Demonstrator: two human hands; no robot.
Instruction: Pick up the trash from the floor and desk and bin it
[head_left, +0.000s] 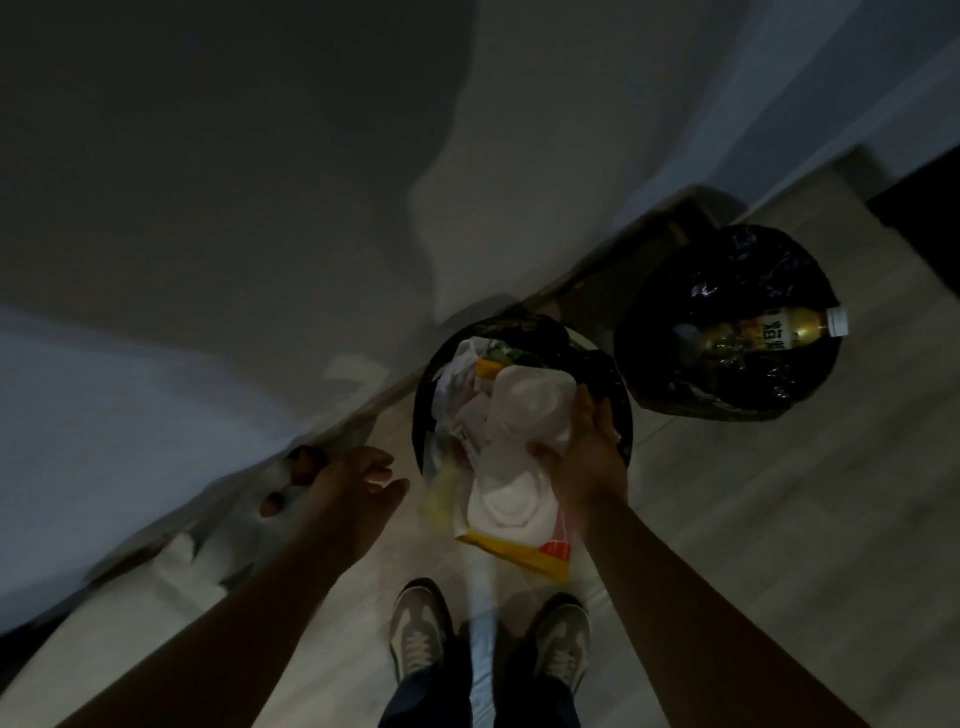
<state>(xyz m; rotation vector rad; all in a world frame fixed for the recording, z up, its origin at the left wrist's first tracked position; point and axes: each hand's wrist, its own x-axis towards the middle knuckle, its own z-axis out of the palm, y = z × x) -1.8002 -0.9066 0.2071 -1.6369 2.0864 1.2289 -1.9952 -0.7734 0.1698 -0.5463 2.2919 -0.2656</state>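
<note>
A round bin (626, 415) lined with a black bag stands by the wall, packed with wrappers and paper. My right hand (587, 441) holds a white foam takeaway box (519, 431) over the bin's near rim, its lid hanging open toward me. Under the box lies a yellow and white wrapper (524, 551) that sticks out over the rim. My left hand (358, 478) hovers left of the bin, fingers apart, holding nothing.
A second bin (727, 322) with a black bag stands to the right, a yellow drink bottle (789, 332) lying across its top. The wall runs along the left. A torn white paper (234, 540) lies by the skirting. My shoes (421, 629) stand just before the bin.
</note>
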